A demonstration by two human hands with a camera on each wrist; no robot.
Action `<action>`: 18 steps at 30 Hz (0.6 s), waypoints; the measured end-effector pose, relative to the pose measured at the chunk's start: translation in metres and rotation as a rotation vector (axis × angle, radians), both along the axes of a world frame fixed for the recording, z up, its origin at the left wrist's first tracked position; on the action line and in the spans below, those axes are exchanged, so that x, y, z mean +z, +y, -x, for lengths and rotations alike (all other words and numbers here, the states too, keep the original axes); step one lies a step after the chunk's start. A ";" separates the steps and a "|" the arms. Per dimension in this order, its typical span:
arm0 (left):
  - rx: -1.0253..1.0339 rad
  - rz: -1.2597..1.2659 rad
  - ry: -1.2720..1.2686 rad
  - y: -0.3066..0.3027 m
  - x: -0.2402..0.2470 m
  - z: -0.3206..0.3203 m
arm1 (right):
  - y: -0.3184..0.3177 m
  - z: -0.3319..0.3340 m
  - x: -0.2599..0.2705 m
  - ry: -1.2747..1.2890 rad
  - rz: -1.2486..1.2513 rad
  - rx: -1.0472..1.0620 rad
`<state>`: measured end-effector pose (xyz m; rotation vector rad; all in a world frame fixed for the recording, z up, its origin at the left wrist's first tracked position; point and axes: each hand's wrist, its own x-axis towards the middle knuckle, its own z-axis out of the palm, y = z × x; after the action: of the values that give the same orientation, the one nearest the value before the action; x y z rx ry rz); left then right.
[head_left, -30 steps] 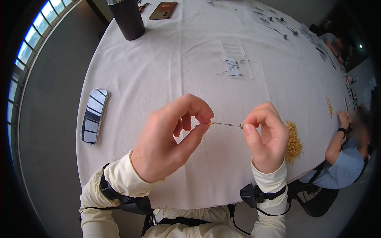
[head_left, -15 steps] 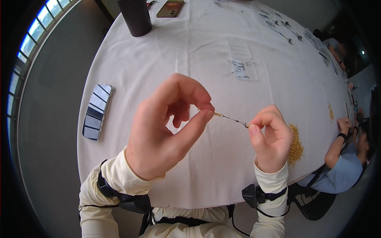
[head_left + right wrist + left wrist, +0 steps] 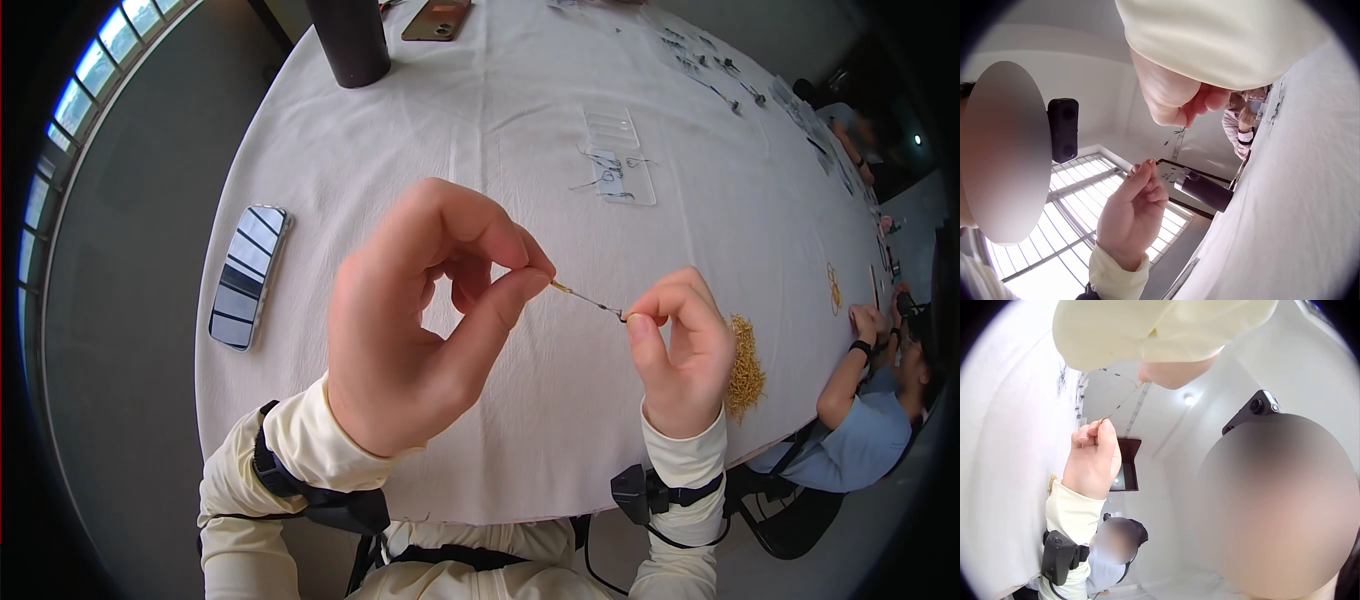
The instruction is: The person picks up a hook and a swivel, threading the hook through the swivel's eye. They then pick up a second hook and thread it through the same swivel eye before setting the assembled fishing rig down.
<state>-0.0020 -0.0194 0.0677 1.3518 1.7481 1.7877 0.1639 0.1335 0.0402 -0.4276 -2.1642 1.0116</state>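
Observation:
In the head view a thin dark wire strand [image 3: 592,299] with small beads or links stretches between the two hands over the white cloth. My left hand [image 3: 395,350] pinches its gold-coloured end piece [image 3: 561,287] between thumb and forefinger, and the fingertips hide part of that piece. The strand's other end, dark and hook-like, is pinched by the thumb and fingers of my right hand [image 3: 685,350], lower and to the right. In the left wrist view the strand [image 3: 1124,402] runs slanting up from the right fingertips [image 3: 1105,422].
A heap of small gold-coloured pieces [image 3: 745,370] lies just right of my right hand. Farther back is a clear plastic case [image 3: 630,175] with dark wire pieces. A phone [image 3: 248,278] lies at left, a dark tumbler [image 3: 352,45] behind. Another person [image 3: 850,420] sits at right.
My left hand has risen, then shifted slightly right, still pinching the gold-coloured end. The strand has gone from nearly level to slanting down toward my right hand, which has moved little.

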 end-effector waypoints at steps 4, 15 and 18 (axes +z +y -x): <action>-0.021 -0.052 0.070 0.000 -0.002 0.002 | 0.002 0.000 0.000 -0.006 -0.015 0.023; -0.011 0.073 0.020 -0.001 0.007 0.005 | 0.003 0.002 -0.004 -0.056 0.190 0.071; -0.042 0.092 0.016 -0.002 0.006 0.004 | 0.005 0.002 -0.006 -0.079 0.050 -0.026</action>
<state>-0.0060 -0.0211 0.0738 1.3585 1.7743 1.6579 0.1615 0.1383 0.0341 -0.5266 -2.2006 1.0525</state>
